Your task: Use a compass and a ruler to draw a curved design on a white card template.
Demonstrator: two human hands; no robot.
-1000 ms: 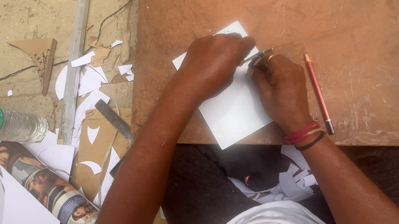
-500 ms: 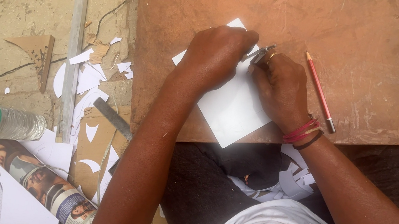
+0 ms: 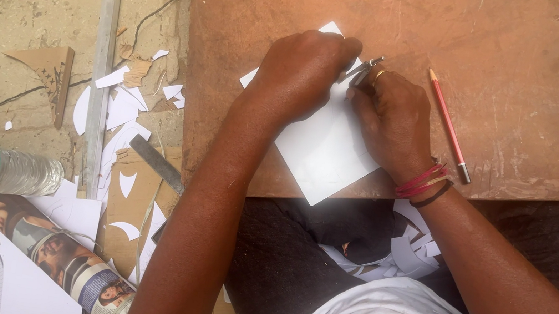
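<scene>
The white paper sheet [image 3: 327, 149] lies on the brown tabletop [image 3: 517, 102]; the left hand [image 3: 305, 74] presses flat on the sheet's upper part, fingers curled; the right hand [image 3: 392, 118], at the sheet's right edge, pinches a small metal tool [image 3: 361, 69]; a red pencil [image 3: 448, 125] lies just right of the sheet.

The left hand [image 3: 305, 74] covers the upper left part of the white sheet [image 3: 327, 149]. Only the tip of the metal tool [image 3: 361, 69] shows between the hands; what kind of tool it is cannot be told, and the right hand [image 3: 392, 121] hides its handle and the grip on it. At nine o'clock the bottle [image 3: 0, 171] is cut off by the edge. At seven o'clock the magazine [image 3: 64, 262] runs out of view. The bench [image 3: 520, 81] is cut off at twelve and three o'clock.
</scene>
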